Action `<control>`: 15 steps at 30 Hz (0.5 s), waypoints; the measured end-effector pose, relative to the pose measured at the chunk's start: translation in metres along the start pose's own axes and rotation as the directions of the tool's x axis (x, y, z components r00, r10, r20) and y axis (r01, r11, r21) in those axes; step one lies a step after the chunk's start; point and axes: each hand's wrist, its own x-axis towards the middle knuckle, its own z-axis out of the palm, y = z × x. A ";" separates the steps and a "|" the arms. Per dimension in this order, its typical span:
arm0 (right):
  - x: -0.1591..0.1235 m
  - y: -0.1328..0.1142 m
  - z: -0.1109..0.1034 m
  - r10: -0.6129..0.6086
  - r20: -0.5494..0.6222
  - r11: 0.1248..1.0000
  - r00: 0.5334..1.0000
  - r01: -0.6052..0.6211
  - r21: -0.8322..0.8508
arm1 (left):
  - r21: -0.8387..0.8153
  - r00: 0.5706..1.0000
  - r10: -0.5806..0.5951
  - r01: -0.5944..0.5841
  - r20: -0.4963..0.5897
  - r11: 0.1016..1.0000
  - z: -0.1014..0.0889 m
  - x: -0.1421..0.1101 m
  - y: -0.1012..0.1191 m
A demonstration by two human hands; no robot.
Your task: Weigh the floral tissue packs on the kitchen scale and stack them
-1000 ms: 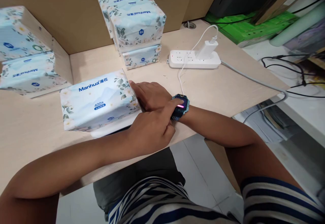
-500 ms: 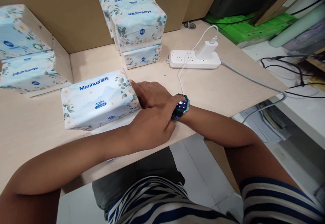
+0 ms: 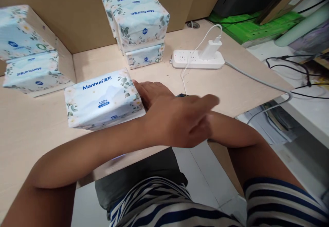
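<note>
My left hand (image 3: 177,120) is held across my right wrist, empty, its index finger stretched out to the right and other fingers bent. It is a little smeared by motion. It hides most of the smartwatch (image 3: 183,95) on my right wrist; only a dark sliver of the watch shows. My right hand (image 3: 153,90) lies flat on the desk, fingers stretched toward the right end of a tissue pack (image 3: 104,98) printed with flowers. Part of that hand is behind my left one. Whether its fingertips touch the pack I cannot tell.
More tissue packs are stacked at the back (image 3: 142,24) and at the left (image 3: 31,71). A white power strip (image 3: 177,60) carries a plugged-in charger (image 3: 214,50) with a white cable. A grey cord runs off the desk (image 3: 231,93) to the right, near a green box (image 3: 239,31).
My left hand has slid right, its finger lifting off the watch screen and passing beyond it, so the lit screen is now covered. My right hand keeps its place.
</note>
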 end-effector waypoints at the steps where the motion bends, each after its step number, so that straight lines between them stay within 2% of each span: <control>1: 0.001 0.000 0.000 0.027 0.015 1.000 1.000 -0.027 -0.003 | 0.054 1.000 0.017 -0.016 -0.005 0.998 0.002 0.009 0.002; 3: 0.002 -0.002 -0.002 0.066 0.044 0.998 0.997 -0.064 -0.025 | 0.132 1.000 -0.011 0.008 0.019 0.991 0.010 0.025 0.003; 7: 0.001 -0.002 -0.005 0.039 0.049 0.998 0.998 -0.036 -0.051 | 0.140 0.974 -0.129 0.104 0.188 0.985 0.033 0.042 -0.008; 10: -0.002 0.001 -0.003 0.003 0.004 0.999 1.000 -0.002 -0.054 | 0.189 0.973 -0.182 0.154 0.141 0.970 0.045 0.045 -0.008; 12: -0.004 0.004 -0.001 -0.031 -0.021 0.998 0.999 0.029 -0.062 | 0.239 0.967 -0.236 0.207 0.099 0.949 0.045 0.044 0.005; 15: -0.008 0.006 0.000 -0.055 -0.055 0.994 0.997 0.050 -0.093 | 0.312 0.958 -0.278 0.244 0.067 0.918 0.028 0.026 0.039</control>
